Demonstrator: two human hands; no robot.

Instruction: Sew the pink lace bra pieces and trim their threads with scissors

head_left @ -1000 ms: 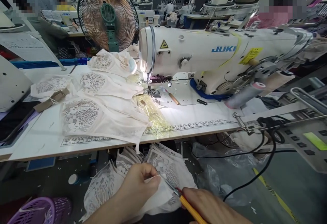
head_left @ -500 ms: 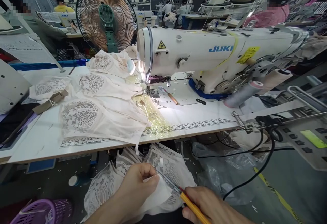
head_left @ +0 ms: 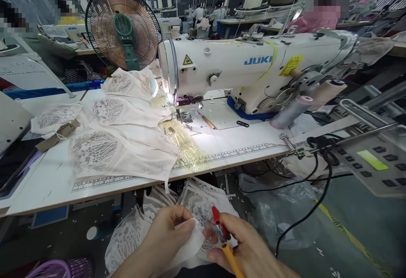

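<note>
Fingers (head_left: 187, 224) of the left hand (head_left: 171, 233) are pinched together on the edge of a white lace piece (head_left: 198, 202), held low, below the front edge of the table (head_left: 241, 145). The right hand (head_left: 250, 250) is closed around a slim tool (head_left: 217, 219) with red and yellow parts, possibly a snip or unpicker; its tip is too small to tell. The tool meets the lace just beside the left pinch. To work well, I would keep the cloth taut at the pinch and the tip clear of the fingertips. More lace pieces (head_left: 104, 151) lie on the table beside the sewing machine (head_left: 241, 71).
</note>
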